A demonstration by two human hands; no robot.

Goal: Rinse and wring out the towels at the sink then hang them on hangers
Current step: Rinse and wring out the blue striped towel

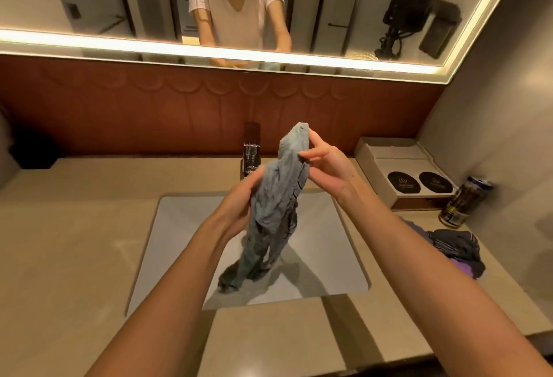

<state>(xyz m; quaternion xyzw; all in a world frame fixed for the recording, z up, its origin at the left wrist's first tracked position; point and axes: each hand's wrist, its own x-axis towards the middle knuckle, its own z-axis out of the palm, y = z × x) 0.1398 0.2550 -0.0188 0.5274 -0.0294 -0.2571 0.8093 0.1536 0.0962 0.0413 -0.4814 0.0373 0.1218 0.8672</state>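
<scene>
Pinching with thumb and fingertips, the right hand holds the top end of a crumpled grey cloth towel, and its other fingers are loosely spread. Lower down, the left hand is wrapped round the towel's middle, with its fingers hidden behind the cloth.

Between the two grips the towel is a creased, twisted rope slanting up to the right. Below the left hand it hangs in darker, wet-looking folds over the rectangular white sink. I cannot tell whether its tail touches the basin floor.

Behind the sink stands a squared chrome faucet. A smooth beige stone counter surrounds the sink. On it, right of the sink, lies a rumpled heap of dark purple and grey cloths. Beyond the heap, right of the sink, are a dark printed drink can and a shallow white tray holding two round black discs. A brown wall panel with scalloped relief runs behind the sink. Above it is a mirror edged by a glowing strip.
</scene>
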